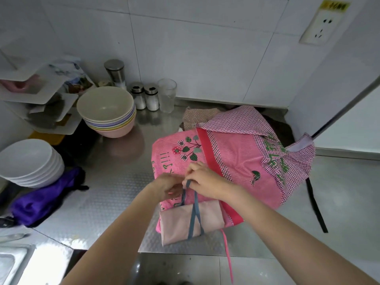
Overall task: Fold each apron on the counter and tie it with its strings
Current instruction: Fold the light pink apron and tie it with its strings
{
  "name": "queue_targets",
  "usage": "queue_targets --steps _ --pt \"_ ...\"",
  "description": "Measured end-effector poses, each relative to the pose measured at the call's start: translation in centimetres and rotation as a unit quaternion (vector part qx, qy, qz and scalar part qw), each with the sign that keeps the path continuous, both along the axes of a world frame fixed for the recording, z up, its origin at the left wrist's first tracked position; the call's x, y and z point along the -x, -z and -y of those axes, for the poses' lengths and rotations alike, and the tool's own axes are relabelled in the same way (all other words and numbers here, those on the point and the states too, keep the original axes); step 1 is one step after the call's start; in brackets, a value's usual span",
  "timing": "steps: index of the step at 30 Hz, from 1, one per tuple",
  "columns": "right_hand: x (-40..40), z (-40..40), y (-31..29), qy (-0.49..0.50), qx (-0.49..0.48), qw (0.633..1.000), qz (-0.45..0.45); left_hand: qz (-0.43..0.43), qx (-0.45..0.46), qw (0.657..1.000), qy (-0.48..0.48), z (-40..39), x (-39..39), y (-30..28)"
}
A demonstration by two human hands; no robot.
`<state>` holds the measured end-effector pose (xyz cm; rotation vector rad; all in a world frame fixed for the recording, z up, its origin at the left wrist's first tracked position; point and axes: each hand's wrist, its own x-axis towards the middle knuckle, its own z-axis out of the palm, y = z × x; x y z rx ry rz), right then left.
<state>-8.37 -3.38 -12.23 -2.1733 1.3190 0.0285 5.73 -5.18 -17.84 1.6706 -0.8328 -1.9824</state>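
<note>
**Hands at the blue strings of a folded pink apron**

Head view: a small folded pink apron (191,221) lies at the near edge of the steel counter (115,182), partly on top of a larger pink patterned apron (232,161) that is spread out flat behind it. Blue strings (194,212) cross over the folded bundle and run up to both hands. The left hand (167,187) has its fingers curled at one string end; the right hand (205,181) pinches the other, the two hands almost touching above the bundle. A thin pink string (228,258) hangs off the counter's front edge.

Behind the spread apron lies a beige dotted cloth (197,117), and a black strap (316,204) trails on the right. To the left stand a stack of coloured bowls (107,112), a stack of white plates (30,163) and a purple cloth bundle (41,200). Near the wall are a tall steel shaker (115,73), two small shakers (145,98) and a clear glass (167,94). A white tiered rack (39,99) fills the far left corner.

The walls are white tile, with a socket (320,27) at upper right. A sink rim (12,262) shows at lower left.
</note>
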Motion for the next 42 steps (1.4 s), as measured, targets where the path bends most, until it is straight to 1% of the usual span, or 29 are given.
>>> queue_targets --steps 1,2,3,4,7,9,12,14,16,17,19,20,22,24,25,26,28,29,31,33,34,35,36,39,40,42 --pt "-0.2 -0.1 -0.2 0.043 -0.025 0.998 0.047 0.032 0.006 0.999 0.004 0.0 0.0 0.0" --pt "-0.5 -0.3 -0.5 0.09 -0.068 0.987 0.11 0.063 0.013 0.998 0.007 0.0 0.1 0.0" --pt "-0.8 -0.6 -0.8 0.125 -0.116 0.972 0.164 0.084 0.024 0.996 0.001 0.0 0.1 0.2" --pt "-0.9 -1.1 -1.2 0.143 -0.16 0.957 0.195 0.092 0.034 0.995 -0.005 0.0 0.2 0.4" --pt "-0.3 -2.7 -1.5 0.158 -0.307 0.907 0.241 0.137 0.089 0.986 -0.028 0.1 -0.2 1.5" --pt "0.7 -3.7 -1.1 0.179 -0.387 0.871 0.243 0.159 0.11 0.981 -0.026 0.0 -0.6 2.4" --pt "2.1 -4.2 0.0 0.216 -0.436 0.837 0.25 0.162 0.107 0.98 -0.041 -0.3 -1.0 3.1" --pt "2.6 -3.9 0.3 0.223 -0.456 0.82 0.264 0.193 0.106 0.974 -0.062 -0.4 -1.0 3.5" --pt "2.4 -3.6 0.1 0.239 -0.459 0.811 0.273 0.206 0.112 0.969 -0.08 -0.5 -0.7 3.7" --pt "2.1 -3.6 0.0 0.265 -0.45 0.806 0.28 0.173 0.104 0.975 -0.093 -0.5 -0.5 3.6" --pt "1.4 -3.3 0.0 0.335 -0.406 0.796 0.298 0.071 0.099 0.987 -0.105 -0.8 0.1 2.0" --pt "1.1 -3.1 0.2 0.36 -0.381 0.795 0.304 0.026 0.11 0.988 -0.106 -0.9 0.3 0.9" --pt "0.8 -2.9 0.8 0.385 -0.366 0.793 0.299 -0.03 0.154 0.984 -0.082 -1.0 0.4 -1.3" --pt "0.4 -3.0 1.3 0.38 -0.384 0.795 0.275 -0.035 0.218 0.975 -0.012 -1.2 0.2 -3.0" --pt "0.0 -3.0 1.5 0.371 -0.394 0.797 0.268 -0.023 0.247 0.968 0.035 -1.4 0.0 -3.4" --pt "-0.3 -3.0 1.5 0.364 -0.396 0.798 0.271 -0.006 0.273 0.958 0.091 -1.6 0.1 -3.8" --pt "-1.0 -2.9 1.4 0.36 -0.372 0.801 0.301 0.037 0.31 0.929 0.198 -2.0 0.3 -4.2" --pt "-1.3 -2.9 1.3 0.356 -0.354 0.803 0.322 0.045 0.317 0.919 0.228 -2.2 0.3 -4.3" --pt "-1.4 -2.9 1.3 0.347 -0.322 0.813 0.338 0.054 0.307 0.913 0.262 -2.4 0.3 -4.5" --pt "-1.4 -3.3 1.1 0.341 -0.3 0.831 0.322 0.047 0.288 0.914 0.28 -2.6 0.1 -4.7" --pt "-1.5 -3.5 1.1 0.343 -0.296 0.834 0.316 0.046 0.28 0.915 0.287 -2.6 0.1 -4.9" --pt "-1.6 -3.7 1.2 0.351 -0.301 0.826 0.321 0.042 0.27 0.917 0.292 -2.6 0.0 -4.9" --pt "-1.7 -3.9 1.4 0.365 -0.316 0.805 0.343 0.038 0.259 0.92 0.29 -2.6 -0.1 -5.1" --pt "-1.7 -3.9 2.4 0.436 -0.358 0.7 0.437 0.029 0.232 0.931 0.281 -2.8 -0.3 -5.4" --pt "-1.6 -3.8 2.7 0.458 -0.36 0.676 0.452 0.027 0.235 0.931 0.279 -2.9 -0.4 -5.3" --pt "-1.1 -3.6 2.8 0.497 -0.349 0.639 0.473 0.046 0.267 0.929 0.253 -3.1 -0.9 -4.3"
